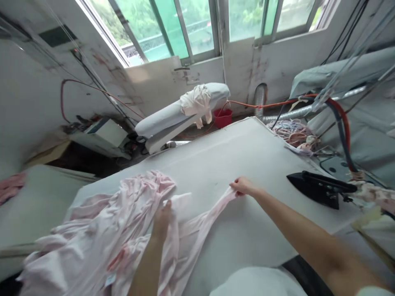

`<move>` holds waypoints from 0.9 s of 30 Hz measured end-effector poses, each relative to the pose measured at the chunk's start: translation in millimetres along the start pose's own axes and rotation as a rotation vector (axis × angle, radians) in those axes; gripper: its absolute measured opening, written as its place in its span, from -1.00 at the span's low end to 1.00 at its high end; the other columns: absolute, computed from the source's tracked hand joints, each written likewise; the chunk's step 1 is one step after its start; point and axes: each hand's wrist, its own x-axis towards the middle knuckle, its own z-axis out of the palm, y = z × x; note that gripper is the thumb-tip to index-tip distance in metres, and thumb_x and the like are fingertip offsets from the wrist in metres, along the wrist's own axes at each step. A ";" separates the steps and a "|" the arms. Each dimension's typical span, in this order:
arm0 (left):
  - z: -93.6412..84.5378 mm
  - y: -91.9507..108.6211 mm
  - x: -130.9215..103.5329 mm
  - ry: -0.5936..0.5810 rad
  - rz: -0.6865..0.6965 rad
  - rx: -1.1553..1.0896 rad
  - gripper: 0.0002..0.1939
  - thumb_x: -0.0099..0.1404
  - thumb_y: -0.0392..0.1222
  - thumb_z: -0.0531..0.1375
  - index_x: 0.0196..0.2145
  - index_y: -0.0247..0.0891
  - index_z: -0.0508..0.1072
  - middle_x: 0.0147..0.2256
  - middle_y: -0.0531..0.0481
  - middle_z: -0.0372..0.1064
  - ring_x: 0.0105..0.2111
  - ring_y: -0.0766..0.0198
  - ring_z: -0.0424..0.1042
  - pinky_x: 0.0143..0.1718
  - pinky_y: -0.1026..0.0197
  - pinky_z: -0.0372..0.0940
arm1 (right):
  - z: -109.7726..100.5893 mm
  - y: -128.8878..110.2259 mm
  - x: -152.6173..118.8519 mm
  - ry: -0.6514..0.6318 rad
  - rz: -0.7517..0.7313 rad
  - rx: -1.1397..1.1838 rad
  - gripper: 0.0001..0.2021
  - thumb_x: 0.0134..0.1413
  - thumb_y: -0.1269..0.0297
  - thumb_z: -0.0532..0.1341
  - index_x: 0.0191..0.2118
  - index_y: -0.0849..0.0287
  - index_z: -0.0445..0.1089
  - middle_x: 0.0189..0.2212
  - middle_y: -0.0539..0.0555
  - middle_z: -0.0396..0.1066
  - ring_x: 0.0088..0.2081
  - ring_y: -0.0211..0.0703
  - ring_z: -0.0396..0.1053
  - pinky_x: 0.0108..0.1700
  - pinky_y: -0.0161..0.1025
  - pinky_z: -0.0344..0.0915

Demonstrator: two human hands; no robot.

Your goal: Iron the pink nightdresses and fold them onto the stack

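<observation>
Pale pink fabric (101, 224) lies in a rumpled heap over the left part of a white padded ironing table (234, 152). My right hand (242, 186) pinches one end of a light pink garment (207, 222) and holds it stretched out toward the middle of the table. Closed on another part of the same pink cloth is my left hand (163, 213), beside the heap; its fingers are partly hidden. A small white label (110, 280) shows on the cloth near the bottom.
A black iron (321, 189) rests at the table's right, joined to thick hoses (344, 131). Behind the table stands a padded sleeve board (182, 109) with cloth wrapped on it, near a red bucket (222, 118). Cloth strips (294, 133) lie piled at the back right.
</observation>
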 end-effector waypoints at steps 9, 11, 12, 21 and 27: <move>149.8 102.7 -53.9 -0.282 0.303 -0.006 -0.53 0.38 0.12 0.00 -0.25 -0.30 0.52 -0.29 -0.16 0.52 -0.20 0.06 0.48 -0.10 0.10 0.36 | -29.2 -50.7 -20.0 0.105 -0.261 0.316 -0.49 0.24 0.32 0.17 0.28 0.22 0.17 -0.63 -0.12 0.39 -0.62 -0.27 0.39 -0.57 -0.41 0.27; 178.1 102.7 -79.8 -0.315 0.293 -0.074 -0.51 0.43 0.07 -0.02 -0.01 -0.33 0.50 -0.04 -0.24 0.52 0.03 0.02 0.45 0.09 0.06 0.31 | -41.1 -34.0 -25.5 0.100 -0.317 0.379 -0.51 0.20 0.34 0.17 0.25 0.21 0.21 -0.63 -0.15 0.36 -0.64 -0.28 0.37 -0.59 -0.41 0.24; 192.4 96.2 -95.2 -0.331 0.305 -0.102 -0.49 0.45 0.06 -0.04 0.10 -0.33 0.46 0.09 -0.26 0.46 0.14 0.03 0.39 0.19 0.04 0.25 | -45.2 -15.8 -29.9 0.102 -0.325 0.391 -0.52 0.19 0.33 0.18 0.23 0.20 0.23 -0.62 -0.15 0.37 -0.64 -0.28 0.37 -0.59 -0.40 0.23; 264.0 3.9 -176.0 -0.567 0.371 0.095 -0.58 0.42 -0.03 0.07 0.10 -0.24 0.49 0.17 -0.30 0.36 0.19 0.01 0.34 0.24 -0.06 0.22 | -3.9 176.4 -94.7 0.143 0.042 0.293 -0.36 0.30 0.04 0.03 0.37 0.29 0.05 -0.24 0.15 0.55 -0.32 -0.08 0.53 -0.26 -0.21 0.38; 296.9 65.8 -119.2 -0.749 0.312 0.494 -0.70 0.28 -0.27 0.18 -0.04 -0.28 0.52 -0.26 -0.12 0.52 -0.24 0.19 0.47 -0.10 0.15 0.33 | 1.0 155.5 -94.5 0.234 -0.112 -0.063 -0.47 0.26 0.28 0.06 0.34 0.06 0.17 0.03 0.15 0.50 -0.10 0.00 0.51 -0.11 -0.19 0.30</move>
